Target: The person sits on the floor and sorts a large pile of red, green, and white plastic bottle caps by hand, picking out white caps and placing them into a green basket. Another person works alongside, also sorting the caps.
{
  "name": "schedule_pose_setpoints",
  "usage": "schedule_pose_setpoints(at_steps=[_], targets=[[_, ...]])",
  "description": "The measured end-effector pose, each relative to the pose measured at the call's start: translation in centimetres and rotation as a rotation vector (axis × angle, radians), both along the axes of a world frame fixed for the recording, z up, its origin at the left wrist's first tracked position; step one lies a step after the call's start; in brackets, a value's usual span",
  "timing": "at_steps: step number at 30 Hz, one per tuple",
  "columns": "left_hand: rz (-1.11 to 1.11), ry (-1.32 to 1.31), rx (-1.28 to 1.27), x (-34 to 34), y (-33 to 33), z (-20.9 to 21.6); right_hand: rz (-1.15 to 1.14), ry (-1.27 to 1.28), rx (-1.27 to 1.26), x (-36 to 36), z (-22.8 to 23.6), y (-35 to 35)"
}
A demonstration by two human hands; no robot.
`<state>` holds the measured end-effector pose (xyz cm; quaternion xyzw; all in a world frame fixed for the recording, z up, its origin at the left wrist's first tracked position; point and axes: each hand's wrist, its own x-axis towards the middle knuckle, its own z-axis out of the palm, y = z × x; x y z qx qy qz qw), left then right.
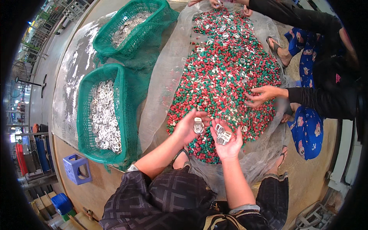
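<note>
Two cupped hands with metal buckles over a red, green and white heap

Nearest, the right hand [229, 146] is turned palm up, its fingers loosely curled around a small stack of buckles [223, 136]. The left hand [187, 127] is just beside it, fingers half bent, also keeping hold of buckles [198, 125]. A narrow gap parts the two hands. Both are above the near end of the heap [226, 82], whose edge lies by the person's feet. The heap rests on a sheer pale cloth [159, 94]; a bare strip of it leaves room on the left, while on the right a co-worker's hand [262, 96] reaches over the heap.

The buckles are silvery, flat and slotted, with rounded corners. More like them lie scattered through the small red, green and white bits, thickest toward the far end.

Counts, near to far: several buckles in the right hand and at least one in the left, overlapping too much for an exact number; one blue-violet stool [78, 168]; two green baskets, the nearer basket [123, 115] and the farther basket [100, 40], both holding silvery pieces too many to count; other people's hands [246, 12] at the far end.
</note>
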<state>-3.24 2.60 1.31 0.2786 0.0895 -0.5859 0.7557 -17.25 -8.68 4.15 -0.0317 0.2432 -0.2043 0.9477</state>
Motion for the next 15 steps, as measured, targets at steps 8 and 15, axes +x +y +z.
schedule_pose_setpoints(at_steps=[8,15], targets=[[0.200,0.185,0.170,-6.5,-4.0,-0.7,-0.025,0.343,-0.988,0.9,-0.6,3.4],[0.083,0.401,-0.036,-6.1,-3.1,-0.7,-0.241,0.345,-1.128,1.5,1.6,2.9]])
